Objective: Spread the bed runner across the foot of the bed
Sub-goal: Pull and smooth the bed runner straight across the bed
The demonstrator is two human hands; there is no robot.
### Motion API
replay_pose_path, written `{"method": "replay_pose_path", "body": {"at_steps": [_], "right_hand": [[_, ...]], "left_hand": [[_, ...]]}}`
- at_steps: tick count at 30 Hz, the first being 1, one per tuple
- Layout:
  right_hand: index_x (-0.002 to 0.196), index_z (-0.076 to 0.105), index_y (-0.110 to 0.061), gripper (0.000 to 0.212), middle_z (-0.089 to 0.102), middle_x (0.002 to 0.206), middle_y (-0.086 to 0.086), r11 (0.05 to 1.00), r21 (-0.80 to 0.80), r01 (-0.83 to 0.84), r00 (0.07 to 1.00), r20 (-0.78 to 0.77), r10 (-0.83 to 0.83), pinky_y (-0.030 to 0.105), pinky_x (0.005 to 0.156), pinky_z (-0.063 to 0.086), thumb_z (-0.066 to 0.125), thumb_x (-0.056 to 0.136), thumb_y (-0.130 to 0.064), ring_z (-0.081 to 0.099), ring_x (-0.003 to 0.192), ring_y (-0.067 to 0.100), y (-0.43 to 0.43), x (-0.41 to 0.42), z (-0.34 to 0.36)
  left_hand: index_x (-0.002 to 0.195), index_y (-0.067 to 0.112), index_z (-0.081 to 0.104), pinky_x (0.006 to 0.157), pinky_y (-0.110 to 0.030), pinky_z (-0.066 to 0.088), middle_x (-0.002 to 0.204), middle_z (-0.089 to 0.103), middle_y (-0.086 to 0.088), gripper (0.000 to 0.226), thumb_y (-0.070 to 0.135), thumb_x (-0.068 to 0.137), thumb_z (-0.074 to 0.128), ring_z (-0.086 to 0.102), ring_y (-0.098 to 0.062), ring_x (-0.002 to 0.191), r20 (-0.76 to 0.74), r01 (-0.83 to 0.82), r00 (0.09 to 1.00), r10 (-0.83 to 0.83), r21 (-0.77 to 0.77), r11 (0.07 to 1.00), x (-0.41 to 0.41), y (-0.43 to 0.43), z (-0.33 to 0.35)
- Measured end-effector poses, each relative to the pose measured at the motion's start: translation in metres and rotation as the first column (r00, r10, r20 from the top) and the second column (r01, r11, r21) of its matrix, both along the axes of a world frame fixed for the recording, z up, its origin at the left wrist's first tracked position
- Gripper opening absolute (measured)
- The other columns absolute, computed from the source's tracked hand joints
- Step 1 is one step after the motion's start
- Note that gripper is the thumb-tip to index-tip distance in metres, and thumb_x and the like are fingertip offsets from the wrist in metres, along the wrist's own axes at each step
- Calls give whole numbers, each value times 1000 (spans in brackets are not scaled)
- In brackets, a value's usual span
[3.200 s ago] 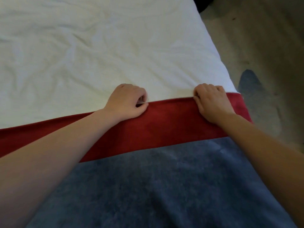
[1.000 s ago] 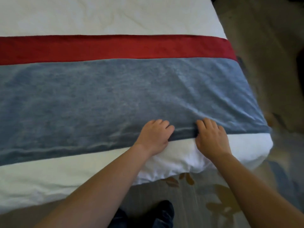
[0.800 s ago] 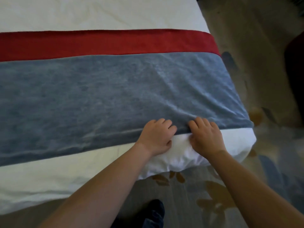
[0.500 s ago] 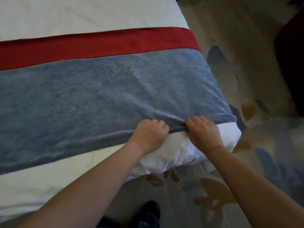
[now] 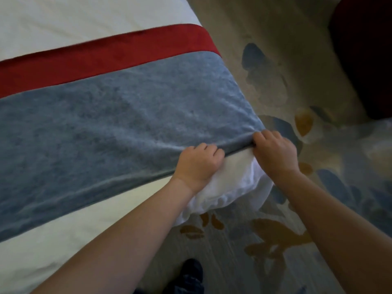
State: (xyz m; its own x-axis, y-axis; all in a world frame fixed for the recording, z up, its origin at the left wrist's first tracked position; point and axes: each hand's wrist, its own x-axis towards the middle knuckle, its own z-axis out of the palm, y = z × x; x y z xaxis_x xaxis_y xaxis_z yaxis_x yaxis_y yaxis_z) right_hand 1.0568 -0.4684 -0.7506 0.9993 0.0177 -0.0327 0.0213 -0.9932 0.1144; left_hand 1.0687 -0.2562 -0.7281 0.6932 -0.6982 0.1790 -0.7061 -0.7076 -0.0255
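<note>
The bed runner, blue-grey with a red band along its far side, lies flat across the white bed near its foot. My left hand grips the runner's near hem with curled fingers. My right hand pinches the same hem at the bed's right corner, where the runner drops over the side. A ridge of cloth runs between the two hands. White bedding bulges out under both hands at the corner.
A patterned carpet with blue and ochre leaf shapes lies to the right of and below the bed. A dark red piece of furniture stands at the upper right. My dark shoe shows beside the bed's near edge.
Both hands went from the red band at the far side to the near blue hem. In the last second they have slid right along the hem to the bed's corner.
</note>
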Motion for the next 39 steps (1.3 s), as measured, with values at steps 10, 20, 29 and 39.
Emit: {"method": "replay_pose_path", "body": {"at_steps": [10, 20, 29, 39], "right_hand": [[91, 63, -21, 13, 62, 86, -2, 992, 92, -83, 986, -135, 95, 29, 68, 38, 53, 82, -20, 57, 86, 21, -7, 22, 10], [111, 59, -18, 27, 60, 113, 4, 986, 97, -138, 981, -124, 150, 38, 84, 45, 47, 88, -25, 54, 107, 26, 50, 162, 42], [118, 55, -16, 30, 55, 120, 7, 984, 113, -138, 972, -176, 156, 41, 90, 42, 41, 91, -20, 49, 114, 29, 93, 274, 35], [118, 52, -12, 30, 53, 116, 12, 973, 139, -183, 977, -83, 196, 44, 78, 46, 42, 91, -3, 52, 109, 33, 98, 393, 7]], "left_hand": [[72, 15, 67, 44, -28, 42, 67, 63, -2, 14, 21, 78, 56, 61, -24, 61, -260, -44, 966, 11, -122, 992, 18, 4, -3], [105, 15, 62, 76, -40, 47, 105, 64, -6, 30, 33, 88, 46, 59, -29, 98, -235, -339, 924, 303, -129, 932, 184, 54, 8], [105, 17, 60, 70, -39, 44, 104, 61, -3, 28, 33, 91, 42, 57, -28, 94, -247, -402, 897, 366, -113, 909, 274, 64, 4], [117, 11, 54, 76, -46, 45, 116, 54, -13, 27, 8, 90, 47, 52, -36, 106, -207, -513, 835, 509, 40, 858, 373, 86, -22]]}}
